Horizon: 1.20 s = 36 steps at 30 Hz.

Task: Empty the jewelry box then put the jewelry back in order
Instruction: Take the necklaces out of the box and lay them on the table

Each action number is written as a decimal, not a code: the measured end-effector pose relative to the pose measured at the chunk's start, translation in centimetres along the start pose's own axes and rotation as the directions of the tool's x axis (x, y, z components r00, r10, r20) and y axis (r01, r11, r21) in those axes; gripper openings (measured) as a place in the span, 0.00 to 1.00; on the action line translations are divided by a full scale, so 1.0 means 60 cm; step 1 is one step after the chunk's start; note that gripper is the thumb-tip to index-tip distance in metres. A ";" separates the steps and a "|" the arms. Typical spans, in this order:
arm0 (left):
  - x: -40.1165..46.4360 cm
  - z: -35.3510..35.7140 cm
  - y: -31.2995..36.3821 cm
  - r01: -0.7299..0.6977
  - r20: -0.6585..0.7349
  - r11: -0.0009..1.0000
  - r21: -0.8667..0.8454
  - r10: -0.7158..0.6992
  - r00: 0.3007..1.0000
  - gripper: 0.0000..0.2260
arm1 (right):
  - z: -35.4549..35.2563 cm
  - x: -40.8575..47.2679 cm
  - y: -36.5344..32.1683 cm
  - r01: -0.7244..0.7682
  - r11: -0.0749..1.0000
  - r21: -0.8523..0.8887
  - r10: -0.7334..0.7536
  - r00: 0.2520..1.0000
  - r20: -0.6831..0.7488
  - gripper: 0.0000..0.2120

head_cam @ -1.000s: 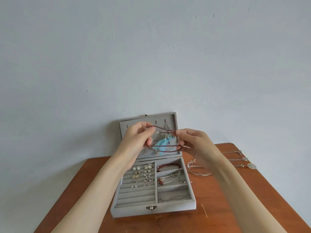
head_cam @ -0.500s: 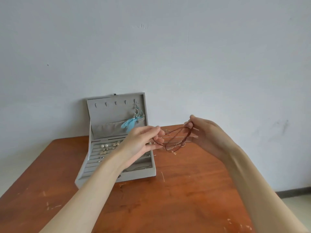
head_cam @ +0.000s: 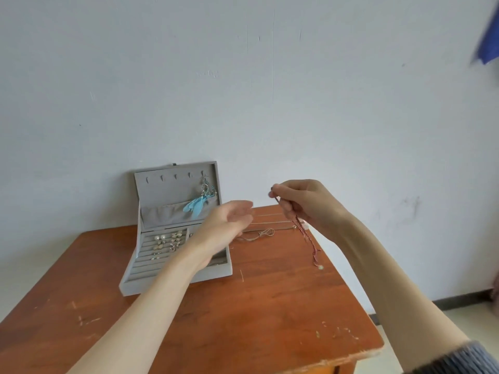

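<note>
pinching beaded necklace [head_cam: 306, 233] – right hand [head_cam: 305, 203] | left hand [head_cam: 229, 221] loose, holding nothing – over jewelry box [head_cam: 172, 255]

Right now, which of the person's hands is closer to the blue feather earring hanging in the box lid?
Left. The left hand hovers open just right of the feather earring. The right hand is farther right, over the table, holding a red bead string.

The left hand [head_cam: 229, 220] is motion-blurred and covers the right-hand compartments of the jewelry box [head_cam: 175, 255]. The earrings [head_cam: 167, 242] in the box are too small to tell apart. The right hand's [head_cam: 305, 203] fingers hide the upper part of the beaded bracelet [head_cam: 307, 238]. The bench [head_cam: 243, 306] is cut off by the lower edge.
</note>
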State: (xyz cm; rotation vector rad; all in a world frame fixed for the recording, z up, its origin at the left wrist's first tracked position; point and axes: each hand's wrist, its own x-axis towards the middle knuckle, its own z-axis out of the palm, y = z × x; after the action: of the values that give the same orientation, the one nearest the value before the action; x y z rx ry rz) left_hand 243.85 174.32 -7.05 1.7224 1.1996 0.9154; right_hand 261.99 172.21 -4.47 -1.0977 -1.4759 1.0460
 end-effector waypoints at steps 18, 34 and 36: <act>-0.018 -0.021 -0.021 0.148 0.062 0.880 -0.452 -0.135 0.989 0.04 | -0.090 -0.039 0.030 -0.261 0.860 0.438 0.345 0.930 -0.124 0.09; 0.093 -0.003 -0.111 0.182 -0.085 0.947 0.264 -0.165 0.983 0.04 | -0.104 0.020 0.193 -0.466 0.786 0.405 0.590 0.761 -0.270 0.05; 0.102 -0.002 -0.122 0.128 -0.089 0.933 0.336 -0.104 0.991 0.04 | -0.106 0.035 0.206 -0.457 0.820 0.345 0.561 0.761 -0.325 0.05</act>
State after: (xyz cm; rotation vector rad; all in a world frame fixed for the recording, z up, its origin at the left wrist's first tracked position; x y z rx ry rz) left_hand 242.88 181.70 -13.02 1.8746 1.5631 0.7316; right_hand 269.60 177.47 -15.05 -1.4782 -0.6822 1.2323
